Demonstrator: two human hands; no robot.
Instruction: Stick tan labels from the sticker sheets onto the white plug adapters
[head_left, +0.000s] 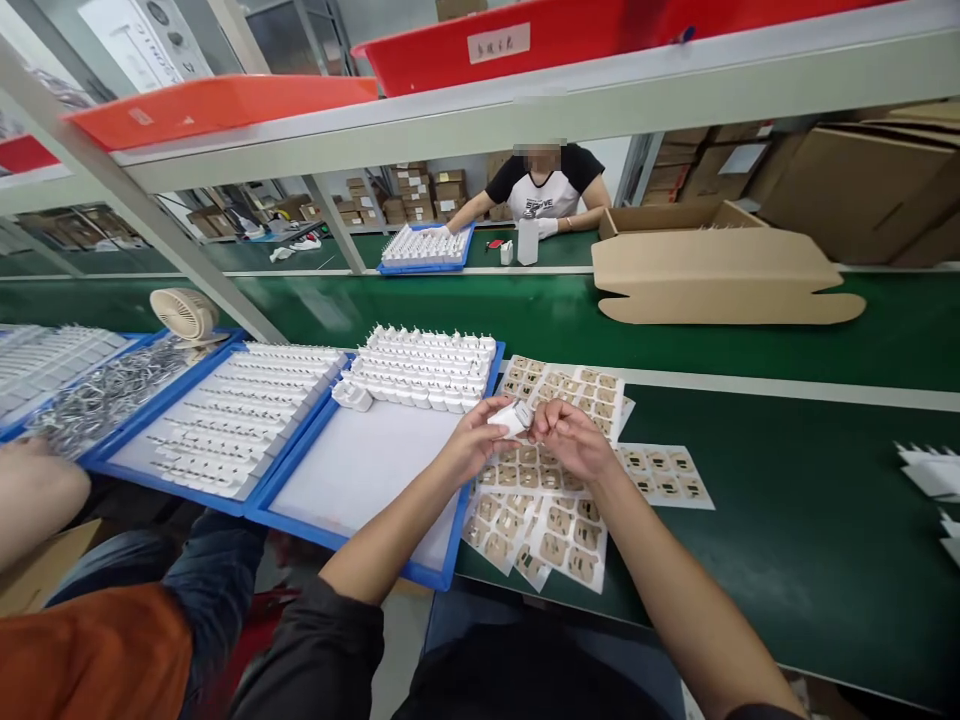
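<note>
Both of my hands meet over the sticker sheets (pixel 556 520) on the green belt. My left hand (pixel 472 440) is closed around a small white plug adapter (pixel 513 417). My right hand (pixel 571 440) pinches at the same adapter from the right, fingers curled. Just left of my hands lies a blue tray (pixel 352 530) with rows of white adapters (pixel 424 365) at its far end and a bare white sheet nearer me.
Two more blue trays (pixel 161 475) of white parts and metal pins lie to the left beside a small fan (pixel 184 313). A co-worker's arm (pixel 37 495) rests at the left edge. Across the belt sits another person (pixel 544 185); a flat cardboard box (pixel 712 270) lies right.
</note>
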